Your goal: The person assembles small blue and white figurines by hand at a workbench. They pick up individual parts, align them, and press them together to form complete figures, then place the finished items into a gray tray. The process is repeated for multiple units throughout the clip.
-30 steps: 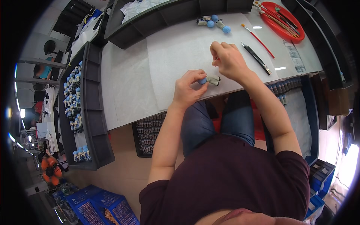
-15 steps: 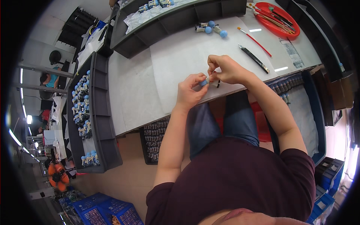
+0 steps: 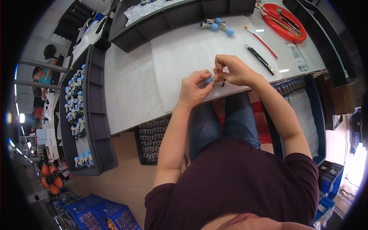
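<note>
Head view: left hand (image 3: 193, 88) and right hand (image 3: 235, 72) meet at a small blue-headed figurine (image 3: 207, 81)

The figurine lies between the two hands near the front edge of the tabletop (image 3: 132, 80), above a white sheet (image 3: 172, 57), its head toward nine o'clock and its dark feet toward four. The left hand is nearly closed, thumb and fingers pinching the figurine at its head. The right hand is bent in from the other side with thumb and forefinger drawn together at the body; whether it grips the body, holds something tiny or only touches is too small to tell.

Taking the figurine as the clock's centre, three other figurines (image 3: 229, 32) lie close together at twelve o'clock. Toward two o'clock are a slim black tool (image 3: 260, 59) and a red-handled paintbrush (image 3: 264, 43), lying apart from each other, with a red tray (image 3: 303, 38) of brushes beyond them. A dark crate (image 3: 172, 23) lined with white stands at eleven o'clock. Between eight and nine, well apart, a grey crate (image 3: 101, 134) holds many blue-headed figurines. Below tabletop level, a dark tray (image 3: 140, 153) with rows of small grey pieces sits between seven and eight, and a blue-rimmed bin (image 3: 322, 142) sits near four.
</note>
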{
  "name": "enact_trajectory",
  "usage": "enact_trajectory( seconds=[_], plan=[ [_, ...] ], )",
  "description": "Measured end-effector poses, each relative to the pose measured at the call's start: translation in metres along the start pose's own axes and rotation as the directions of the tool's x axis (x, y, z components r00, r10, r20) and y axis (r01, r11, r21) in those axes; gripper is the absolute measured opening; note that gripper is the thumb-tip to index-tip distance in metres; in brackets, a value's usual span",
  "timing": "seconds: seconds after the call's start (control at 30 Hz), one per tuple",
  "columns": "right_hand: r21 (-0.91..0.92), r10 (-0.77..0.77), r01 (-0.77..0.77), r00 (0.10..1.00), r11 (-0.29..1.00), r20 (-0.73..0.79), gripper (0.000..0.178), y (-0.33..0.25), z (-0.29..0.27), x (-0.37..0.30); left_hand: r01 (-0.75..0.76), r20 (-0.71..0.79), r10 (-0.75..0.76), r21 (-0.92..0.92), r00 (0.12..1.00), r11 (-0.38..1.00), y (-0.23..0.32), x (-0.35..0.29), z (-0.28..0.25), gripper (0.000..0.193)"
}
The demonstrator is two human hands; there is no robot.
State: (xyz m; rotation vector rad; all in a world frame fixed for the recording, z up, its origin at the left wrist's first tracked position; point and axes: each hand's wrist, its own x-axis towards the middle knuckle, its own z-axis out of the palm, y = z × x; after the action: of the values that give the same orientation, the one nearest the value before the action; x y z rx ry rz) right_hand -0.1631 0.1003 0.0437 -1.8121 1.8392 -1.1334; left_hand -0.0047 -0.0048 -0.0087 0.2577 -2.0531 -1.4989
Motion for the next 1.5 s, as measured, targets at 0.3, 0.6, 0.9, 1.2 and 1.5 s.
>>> enact_trajectory(
  seconds=[0.3, 0.6, 0.9, 1.2, 1.5],
  plan=[
    [-0.159, -0.062, 0.051, 0.996, 0.986, -0.064, 0.031, 0.02, -0.008, 0.006, -0.014, 0.012, 0.014, -0.023, 1.0, 1.0, -0.002, 0.002, -0.001, 0.023],
    [-0.042, 0.23, -0.238, 0.963, 0.97, -0.136, 0.024, 0.034, -0.01, 0.007, 0.032, -0.009, -0.032, -0.017, 0.999, 0.999, 0.003, 0.001, -0.001, 0.023],
    [-0.249, -0.079, 0.006, 0.955, 0.969, -0.286, 0.027, 0.038, -0.008, -0.005, 0.046, -0.04, -0.046, 0.001, 0.998, 0.999, 0.004, 0.003, 0.0, 0.027],
    [-0.003, 0.145, -0.153, 0.943, 0.988, -0.299, 0.017, 0.03, 0.0, -0.01, 0.091, -0.076, -0.089, 0.034, 0.993, 0.995, 0.013, 0.005, -0.001, 0.033],
    [-0.297, -0.153, 0.077, 0.958, 0.952, -0.243, 0.027, -0.012, 0.025, -0.019, -0.042, -0.089, 0.049, 0.076, 0.995, 0.996, 0.0, 0.002, -0.002, 0.025]
  ],
)
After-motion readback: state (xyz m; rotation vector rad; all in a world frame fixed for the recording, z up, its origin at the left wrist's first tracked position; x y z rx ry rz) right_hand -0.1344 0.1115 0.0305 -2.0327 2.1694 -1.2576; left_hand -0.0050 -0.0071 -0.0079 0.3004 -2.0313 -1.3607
